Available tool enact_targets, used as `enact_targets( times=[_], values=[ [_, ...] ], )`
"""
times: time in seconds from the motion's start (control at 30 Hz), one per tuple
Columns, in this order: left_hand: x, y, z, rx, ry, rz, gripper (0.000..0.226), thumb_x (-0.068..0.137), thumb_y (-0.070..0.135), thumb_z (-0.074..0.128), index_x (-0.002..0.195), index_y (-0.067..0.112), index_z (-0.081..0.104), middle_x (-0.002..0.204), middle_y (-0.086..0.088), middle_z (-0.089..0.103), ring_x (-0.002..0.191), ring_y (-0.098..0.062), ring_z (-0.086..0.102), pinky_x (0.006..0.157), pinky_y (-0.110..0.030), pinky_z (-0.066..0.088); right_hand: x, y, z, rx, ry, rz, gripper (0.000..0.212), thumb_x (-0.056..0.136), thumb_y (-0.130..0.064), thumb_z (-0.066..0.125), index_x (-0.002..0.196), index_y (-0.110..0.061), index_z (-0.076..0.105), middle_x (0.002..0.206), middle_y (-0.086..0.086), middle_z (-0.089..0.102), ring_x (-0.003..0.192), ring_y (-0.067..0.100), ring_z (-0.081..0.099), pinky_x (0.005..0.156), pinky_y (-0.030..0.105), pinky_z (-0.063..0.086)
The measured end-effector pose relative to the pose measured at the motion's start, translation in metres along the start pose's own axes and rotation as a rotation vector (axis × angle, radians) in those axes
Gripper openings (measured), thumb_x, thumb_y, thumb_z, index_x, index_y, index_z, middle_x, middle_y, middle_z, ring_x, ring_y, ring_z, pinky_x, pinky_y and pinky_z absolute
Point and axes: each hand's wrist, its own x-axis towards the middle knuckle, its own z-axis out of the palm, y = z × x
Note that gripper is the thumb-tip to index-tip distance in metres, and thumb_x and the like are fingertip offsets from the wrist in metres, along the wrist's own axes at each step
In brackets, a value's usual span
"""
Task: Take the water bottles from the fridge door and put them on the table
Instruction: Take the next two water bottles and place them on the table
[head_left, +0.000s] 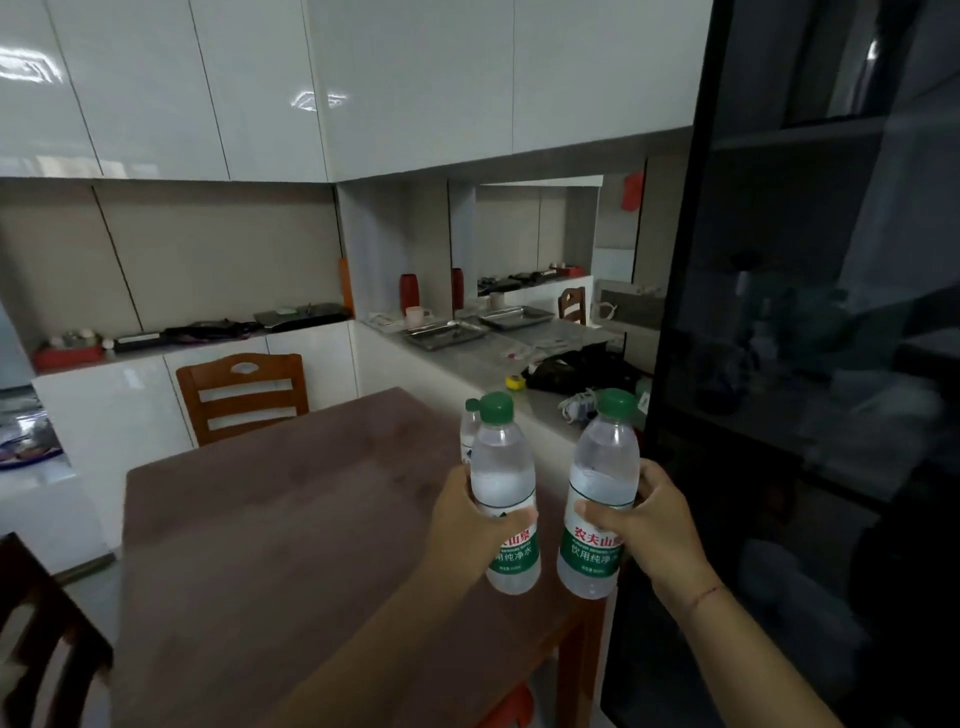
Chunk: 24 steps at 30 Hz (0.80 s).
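Table (270, 519) left side bare, one bottle (469, 426) standing at far right edge

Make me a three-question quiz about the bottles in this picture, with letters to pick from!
1. Where is the third bottle?
A. behind the bottle in the left hand
B. on the chair
C. on the floor

2. What colour are the bottle caps?
A. red
B. green
C. blue

3. What is the right hand doing?
A. hanging empty
B. opening a cupboard
C. gripping a bottle

Answers:
1. A, its cap peeks out just behind the left bottle, which the left hand holds over the table.
2. B, every cap showing is green.
3. C, its fingers wrap round the right bottle, held upright.
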Motion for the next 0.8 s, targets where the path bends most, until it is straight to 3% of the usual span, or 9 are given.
enact_targets(
  times=[0.17,0.3,0.4,0.53,0.7,0.8],
  values=[
    [0.071,-0.037,0.027,0.031,0.007,-0.042,0.067,0.054,0.033,0.089,0.11,0.012,0.058,0.099,-0.005,0.072,0.091,-0.017,0.071,0.074,-0.039,0.061,0.082,0.03,0.0,-0.025,-0.043,-0.018,0.063,0.063,0.002,0.082,0.114,-0.023,0.053,0.102,-0.007,0.063,0.096,0.016,0.061,0.084,0.038,0.052],
    [0.113,-0.062,0.043,0.019,0.05,-0.087,0.067,0.055,0.026,0.088,0.112,0.016,0.055,0.1,-0.001,0.071,0.091,-0.015,0.071,0.072,-0.032,0.06,0.136,0.062,0.002,-0.061,-0.07,0.001,0.067,0.063,0.001,0.082,0.12,-0.021,0.054,0.101,-0.008,0.063,0.094,0.014,0.061,0.079,0.033,0.051],
    [0.143,-0.082,0.054,0.023,0.081,-0.129,0.063,0.059,0.017,0.088,0.111,0.017,0.052,0.1,0.003,0.068,0.09,-0.011,0.068,0.067,-0.024,0.055,0.17,0.089,0.007,-0.081,-0.079,0.05,0.058,0.063,-0.001,0.083,0.111,-0.022,0.059,0.1,-0.003,0.068,0.095,0.018,0.065,0.079,0.036,0.054],
    [0.187,-0.12,0.068,0.04,0.082,-0.193,0.068,0.05,0.026,0.088,0.109,0.018,0.056,0.099,-0.001,0.071,0.09,-0.015,0.07,0.073,-0.039,0.061,0.215,0.122,0.021,-0.119,-0.082,0.098,0.056,0.061,-0.002,0.084,0.104,-0.026,0.058,0.103,0.0,0.068,0.097,0.02,0.064,0.084,0.042,0.055],
    [0.236,-0.155,0.082,0.035,0.094,-0.251,0.062,0.056,0.02,0.087,0.108,0.022,0.053,0.096,0.008,0.069,0.086,-0.005,0.067,0.06,-0.017,0.051,0.271,0.157,0.046,-0.155,-0.08,0.135,0.054,0.062,0.0,0.083,0.096,-0.032,0.055,0.097,-0.008,0.065,0.092,0.012,0.062,0.077,0.031,0.053],
    [0.265,-0.174,0.088,0.078,0.106,-0.255,0.062,0.055,0.017,0.087,0.107,0.021,0.052,0.097,0.008,0.068,0.084,-0.003,0.064,0.061,-0.019,0.051,0.304,0.178,0.063,-0.174,-0.095,0.15,0.053,0.063,0.0,0.082,0.097,-0.029,0.054,0.097,-0.01,0.063,0.091,0.01,0.059,0.075,0.026,0.051]
  ],
)
